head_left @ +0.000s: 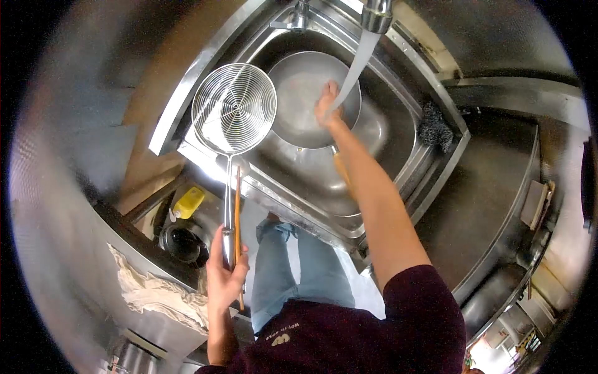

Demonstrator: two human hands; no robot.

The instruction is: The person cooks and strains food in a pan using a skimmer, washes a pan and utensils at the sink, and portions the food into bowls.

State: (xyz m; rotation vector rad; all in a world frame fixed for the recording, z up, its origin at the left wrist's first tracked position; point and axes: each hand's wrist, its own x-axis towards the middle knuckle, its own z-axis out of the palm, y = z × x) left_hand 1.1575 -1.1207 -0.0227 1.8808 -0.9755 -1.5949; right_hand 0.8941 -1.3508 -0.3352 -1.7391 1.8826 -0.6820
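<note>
My left hand (pixel 225 268) is wrapped around the metal handle of a spider strainer (pixel 235 108) and a pair of long wooden chopsticks (pixel 237 212). The strainer's round wire basket is raised over the left rim of the sink. My right hand (pixel 328 105) reaches into a wide grey metal pan (pixel 299 103) lying in the sink, right where the running water (pixel 360 65) comes down. Its fingers look loosely stretched, partly blurred by the water. A wooden handle (pixel 341 167) sticks out from the pan, partly behind my right forearm.
The steel sink (pixel 389 134) has a tap (pixel 377 15) above and a second tap (pixel 300 15) at the back. A dark scrubbing pad (pixel 434 128) sits on the right rim. Lower left are a yellow bottle (pixel 189 202), a dark round pot (pixel 180 243) and a cloth (pixel 156 293).
</note>
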